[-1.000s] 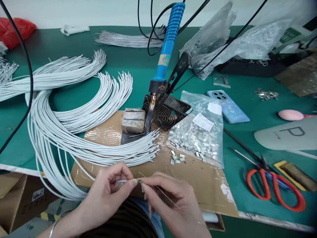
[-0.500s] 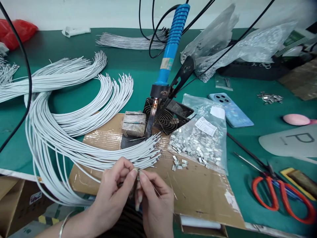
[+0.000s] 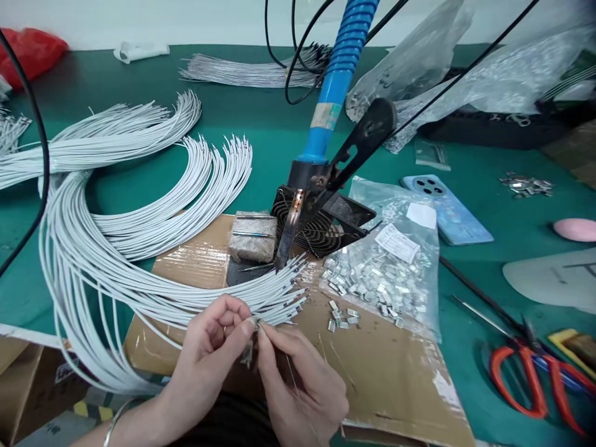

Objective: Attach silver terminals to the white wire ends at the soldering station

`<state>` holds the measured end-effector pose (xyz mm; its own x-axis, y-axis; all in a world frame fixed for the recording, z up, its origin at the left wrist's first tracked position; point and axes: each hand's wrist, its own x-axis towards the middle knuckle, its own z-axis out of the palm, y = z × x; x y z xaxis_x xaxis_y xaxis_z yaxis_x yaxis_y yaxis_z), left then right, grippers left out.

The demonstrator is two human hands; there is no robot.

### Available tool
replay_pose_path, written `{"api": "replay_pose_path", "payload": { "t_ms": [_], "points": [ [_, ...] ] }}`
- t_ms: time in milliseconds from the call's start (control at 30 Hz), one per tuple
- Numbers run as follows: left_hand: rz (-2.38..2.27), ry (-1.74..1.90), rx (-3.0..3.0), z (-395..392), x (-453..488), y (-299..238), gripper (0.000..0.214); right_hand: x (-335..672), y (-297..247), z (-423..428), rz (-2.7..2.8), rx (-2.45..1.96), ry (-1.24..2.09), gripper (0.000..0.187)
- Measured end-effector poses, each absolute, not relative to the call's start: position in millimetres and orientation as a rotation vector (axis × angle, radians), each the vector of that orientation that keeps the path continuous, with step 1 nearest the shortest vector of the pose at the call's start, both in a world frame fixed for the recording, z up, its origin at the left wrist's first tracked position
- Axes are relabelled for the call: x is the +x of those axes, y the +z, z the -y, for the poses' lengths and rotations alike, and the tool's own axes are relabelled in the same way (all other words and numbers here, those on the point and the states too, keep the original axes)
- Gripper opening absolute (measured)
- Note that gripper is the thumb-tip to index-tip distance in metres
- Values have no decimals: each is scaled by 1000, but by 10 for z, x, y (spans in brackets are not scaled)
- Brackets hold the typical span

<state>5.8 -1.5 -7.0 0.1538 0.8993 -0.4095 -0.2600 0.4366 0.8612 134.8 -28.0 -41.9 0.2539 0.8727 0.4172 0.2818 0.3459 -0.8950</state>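
My left hand (image 3: pixel 212 347) and my right hand (image 3: pixel 298 379) meet fingertip to fingertip at the near edge of a cardboard sheet (image 3: pixel 386 379). Both are closed in a pinch on the tip of a thin white wire (image 3: pixel 254 324), where something small and metallic sits that I cannot make out. Just beyond them lies a bundle of white wires (image 3: pixel 139 292) with stripped ends. A blue-handled soldering iron (image 3: pixel 326 118) stands tilted in its black holder, tip down beside a grey block (image 3: pixel 251 239). A clear bag of small metal terminals (image 3: pixel 382 273) lies to the right, with a few loose terminals (image 3: pixel 342 313) beside it.
More white wire bundles (image 3: pixel 93 139) curve across the green table at left and back. A small fan (image 3: pixel 321 223) sits behind the iron. A blue phone (image 3: pixel 447 208), red-handled scissors (image 3: pixel 535 372), plastic bags (image 3: pixel 465 74) and black cables are on the right.
Both hands have moved up and forward from the near edge toward the stripped wire ends, still pinched together. The view has shifted slightly closer.
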Motion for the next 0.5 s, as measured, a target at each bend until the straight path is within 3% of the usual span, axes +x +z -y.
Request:
{"api": "replay_pose_path", "payload": {
  "t_ms": [167, 267, 500],
  "points": [
    [-1145, 873, 803, -34, 21, -98, 30, 1610, -300, 177, 1569, -1103, 478, 33],
    [-1176, 835, 877, -54, 15, -78, 28, 1762, -238, 131, 1672, -1091, 623, 32],
    [-1233, 851, 924, -65, 30, -17, 22, 1797, -180, 138, 1036, -1383, 1061, 17]
  ]
}}
